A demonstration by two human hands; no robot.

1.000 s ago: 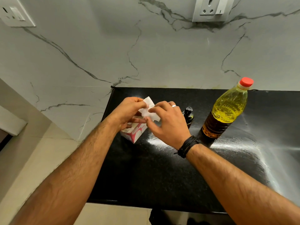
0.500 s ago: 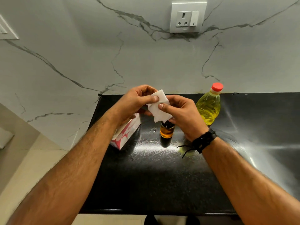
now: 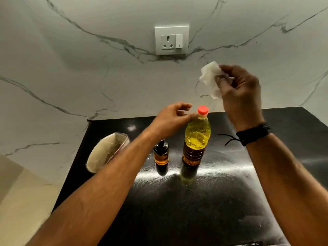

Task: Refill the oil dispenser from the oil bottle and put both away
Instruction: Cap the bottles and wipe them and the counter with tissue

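Now my hands have parted: half a second ago both pinched the tissue (image 3: 210, 79) over the dispenser (image 3: 161, 153); my right hand (image 3: 239, 96) alone has carried it up in front of the wall, fingers curled round its crumpled edge. My left hand (image 3: 173, 118) has let go and reaches toward the bottle (image 3: 196, 139), fingers spread and loosely bent, holding nothing; whether the thumb tip touches the neck below the red cap (image 3: 202, 109) I cannot tell. Bottle and dispenser stand upright, near each other, on the black counter (image 3: 195, 210), both capped, the dispenser partly full of amber oil. I judge a wipe of the bottle comes next, before putting both away.
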